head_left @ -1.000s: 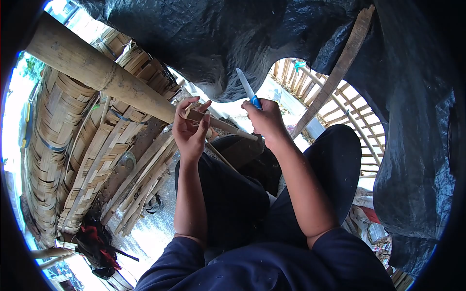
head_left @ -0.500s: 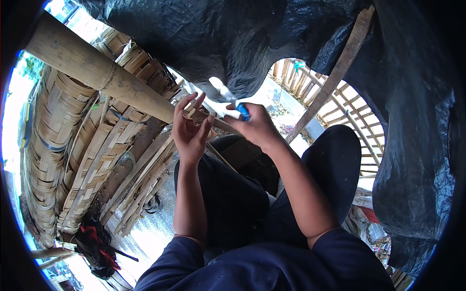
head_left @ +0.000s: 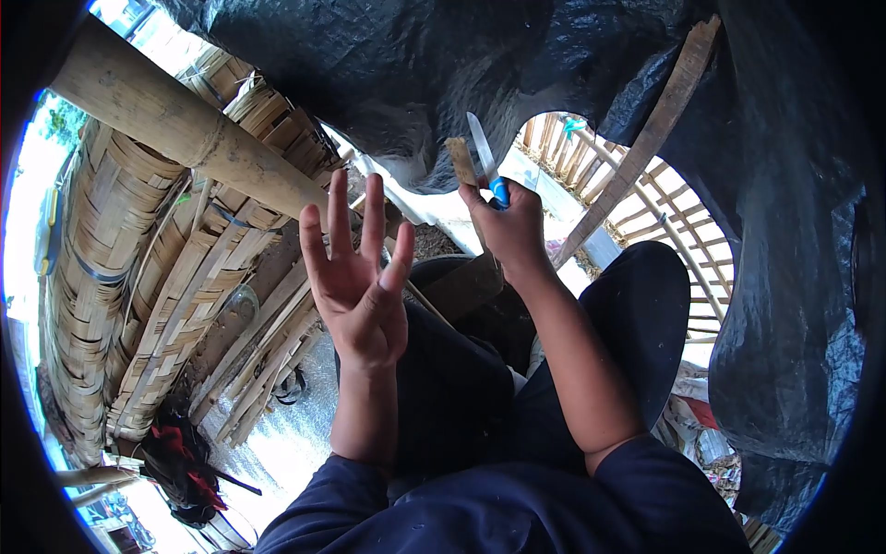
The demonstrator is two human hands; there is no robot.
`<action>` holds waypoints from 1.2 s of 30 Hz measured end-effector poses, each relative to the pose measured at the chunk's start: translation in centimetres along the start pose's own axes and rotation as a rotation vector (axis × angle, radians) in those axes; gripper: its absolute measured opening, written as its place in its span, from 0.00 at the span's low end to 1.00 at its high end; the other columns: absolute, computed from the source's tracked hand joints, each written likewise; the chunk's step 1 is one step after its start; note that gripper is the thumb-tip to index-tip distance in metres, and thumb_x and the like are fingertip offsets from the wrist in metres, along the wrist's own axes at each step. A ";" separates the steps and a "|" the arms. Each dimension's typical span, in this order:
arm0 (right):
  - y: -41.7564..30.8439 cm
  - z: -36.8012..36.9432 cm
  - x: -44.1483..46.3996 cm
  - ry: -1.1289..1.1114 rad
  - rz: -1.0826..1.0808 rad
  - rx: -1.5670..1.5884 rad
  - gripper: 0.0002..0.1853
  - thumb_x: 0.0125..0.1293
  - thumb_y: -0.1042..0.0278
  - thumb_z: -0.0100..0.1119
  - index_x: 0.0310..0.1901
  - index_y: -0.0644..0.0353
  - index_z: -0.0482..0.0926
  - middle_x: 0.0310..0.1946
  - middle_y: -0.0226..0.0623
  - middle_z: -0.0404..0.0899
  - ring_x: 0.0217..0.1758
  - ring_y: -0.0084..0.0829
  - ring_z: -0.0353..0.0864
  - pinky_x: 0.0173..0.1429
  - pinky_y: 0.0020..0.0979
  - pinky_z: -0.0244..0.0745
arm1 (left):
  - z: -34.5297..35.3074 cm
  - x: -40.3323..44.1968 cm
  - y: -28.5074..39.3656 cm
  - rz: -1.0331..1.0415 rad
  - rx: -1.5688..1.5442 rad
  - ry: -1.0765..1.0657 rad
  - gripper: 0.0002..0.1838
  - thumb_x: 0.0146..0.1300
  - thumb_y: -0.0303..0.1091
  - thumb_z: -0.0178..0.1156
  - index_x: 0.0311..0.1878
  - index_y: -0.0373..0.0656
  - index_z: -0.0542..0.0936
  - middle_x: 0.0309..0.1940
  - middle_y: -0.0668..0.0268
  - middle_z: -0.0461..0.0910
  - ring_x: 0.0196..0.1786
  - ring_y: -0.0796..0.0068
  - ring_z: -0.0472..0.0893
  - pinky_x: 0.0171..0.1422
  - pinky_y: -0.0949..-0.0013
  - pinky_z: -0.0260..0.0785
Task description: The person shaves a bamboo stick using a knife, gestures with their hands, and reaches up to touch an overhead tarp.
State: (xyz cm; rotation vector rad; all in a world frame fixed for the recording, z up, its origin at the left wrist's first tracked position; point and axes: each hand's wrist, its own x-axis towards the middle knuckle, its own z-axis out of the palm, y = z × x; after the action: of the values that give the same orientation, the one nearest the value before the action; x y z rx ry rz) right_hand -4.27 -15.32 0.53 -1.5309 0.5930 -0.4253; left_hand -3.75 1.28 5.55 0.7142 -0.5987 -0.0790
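Observation:
My left hand (head_left: 358, 282) is raised palm up with its fingers spread and nothing in it. To its right, my right hand (head_left: 508, 231) is closed around the blue handle of a knife (head_left: 483, 148), whose blade points up and slightly left. Pinched in the same hand is a flat strip of bamboo or wood (head_left: 460, 162), standing beside the blade. The strip's lower part is partly hidden behind my fingers.
A thick bamboo pole (head_left: 198, 138) slants in from the upper left. Woven bamboo panels (head_left: 138, 277) and loose bamboo strips (head_left: 268, 355) lie on the left. Black plastic sheeting (head_left: 784, 249) hangs above and right. A wooden slat (head_left: 646, 138) crosses diagonally. A slatted bamboo frame (head_left: 678, 217) stands beyond it.
The strip, earlier between both hands, is now in my right hand with the knife. My left hand has let go and spread its fingers. The knife has turned upright and is sharper to see.

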 end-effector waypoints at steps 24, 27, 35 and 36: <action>0.4 0.5 -0.2 -0.030 -0.045 -0.009 0.14 0.59 0.61 0.71 0.35 0.65 0.83 0.20 0.30 0.79 0.23 0.17 0.74 0.29 0.25 0.67 | 1.3 -0.6 2.0 -0.090 -0.487 0.062 0.47 0.50 0.03 0.51 0.72 0.55 0.62 0.77 0.50 0.31 0.78 0.51 0.38 0.64 0.67 0.73; 0.7 0.6 -0.1 -0.021 -0.087 -0.051 0.14 0.59 0.61 0.70 0.35 0.65 0.83 0.20 0.30 0.78 0.23 0.17 0.73 0.29 0.25 0.67 | 1.1 -0.4 2.0 -0.092 -0.476 0.033 0.46 0.50 0.03 0.51 0.71 0.55 0.63 0.77 0.50 0.31 0.78 0.52 0.38 0.62 0.70 0.75; 0.7 0.7 -0.2 -0.015 -0.081 -0.027 0.14 0.59 0.61 0.70 0.35 0.65 0.82 0.20 0.29 0.78 0.22 0.16 0.71 0.29 0.24 0.66 | 0.7 -0.7 1.8 -0.105 -0.396 0.041 0.44 0.51 0.04 0.53 0.70 0.55 0.65 0.77 0.48 0.33 0.78 0.53 0.44 0.52 0.81 0.77; 0.6 0.7 -0.2 -0.019 -0.071 -0.035 0.14 0.59 0.61 0.70 0.35 0.66 0.82 0.20 0.29 0.78 0.22 0.15 0.71 0.29 0.24 0.65 | 0.7 -0.7 1.8 -0.104 -0.395 0.040 0.44 0.51 0.04 0.53 0.70 0.55 0.65 0.77 0.48 0.33 0.78 0.53 0.44 0.52 0.81 0.77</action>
State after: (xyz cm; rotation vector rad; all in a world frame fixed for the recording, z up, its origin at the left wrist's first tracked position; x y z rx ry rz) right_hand -4.08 -14.63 -0.12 -1.5913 0.5350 -0.4558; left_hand -4.98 2.45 6.75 0.3615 -0.4874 -0.2714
